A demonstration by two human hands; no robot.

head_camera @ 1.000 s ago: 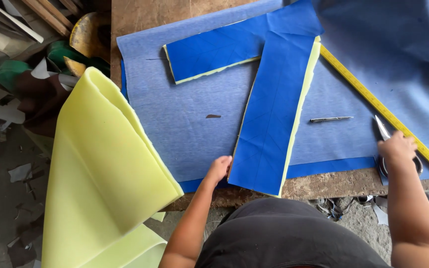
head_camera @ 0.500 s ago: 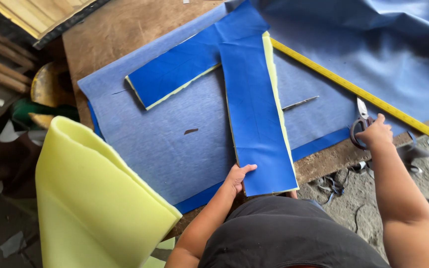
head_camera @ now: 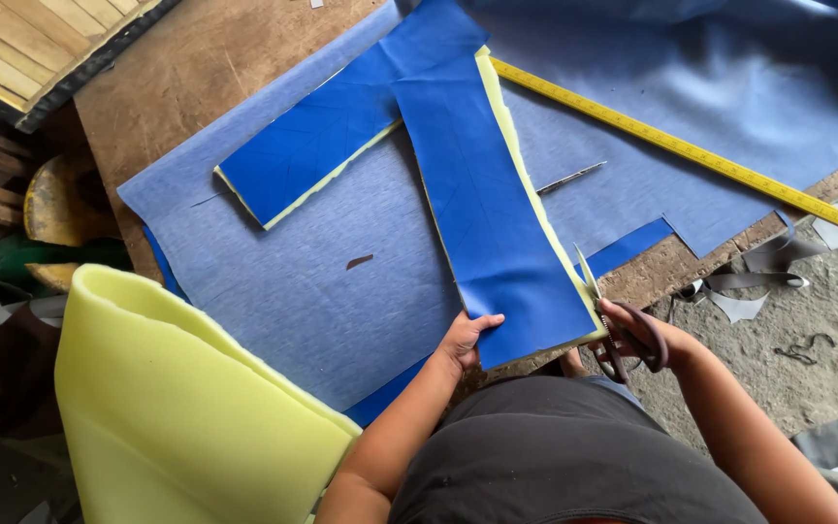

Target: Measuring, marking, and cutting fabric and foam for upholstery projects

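At the desk's near edge the left hand (head_camera: 467, 340) lies open on the long blue foam-backed strip (head_camera: 482, 204) while the right hand (head_camera: 637, 335) grips scissors (head_camera: 598, 311) at its yellow edge — trimming looks under way, calling next for a steady cut along it.

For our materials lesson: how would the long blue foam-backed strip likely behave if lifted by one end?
The long blue strip would probably sag rather than stay rigid: it is thin, with soft yellow foam along its edge. It likely feels light, being foam. The left hand presses it flat while the right hand holds scissors.

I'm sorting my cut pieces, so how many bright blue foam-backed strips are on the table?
2: one long strip under the left hand, one shorter strip angled to its left. Others may be hidden.
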